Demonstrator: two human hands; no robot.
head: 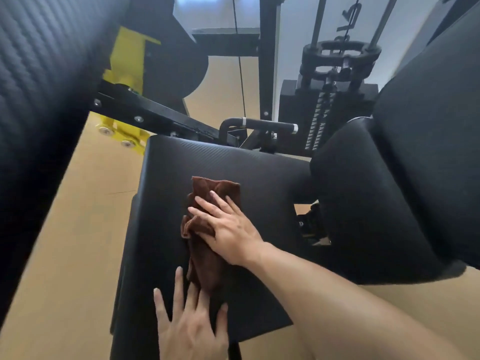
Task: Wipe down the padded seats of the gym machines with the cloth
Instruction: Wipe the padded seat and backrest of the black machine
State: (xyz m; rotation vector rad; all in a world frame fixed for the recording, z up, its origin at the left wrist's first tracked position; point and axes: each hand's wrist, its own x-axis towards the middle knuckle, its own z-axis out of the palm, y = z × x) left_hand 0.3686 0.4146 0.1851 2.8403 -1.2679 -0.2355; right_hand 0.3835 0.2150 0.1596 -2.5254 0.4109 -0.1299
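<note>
A black padded seat [259, 183] of a gym machine fills the middle of the head view. A crumpled brown cloth [207, 266] lies on it, stretched from far to near. My right hand [228, 229] presses flat on the cloth's middle, fingers spread. At the seat's near edge my left hand [189, 323] rests flat, fingers apart, and its fingertips touch the cloth's near end.
A black backrest pad [405, 178] rises at the right. A large black pad [44, 100] stands close at the left. Beyond the seat are a black handle bar [270, 123], a weight stack [330, 110], black frame beams and yellow brackets [124, 74]. The floor [78, 229] is tan.
</note>
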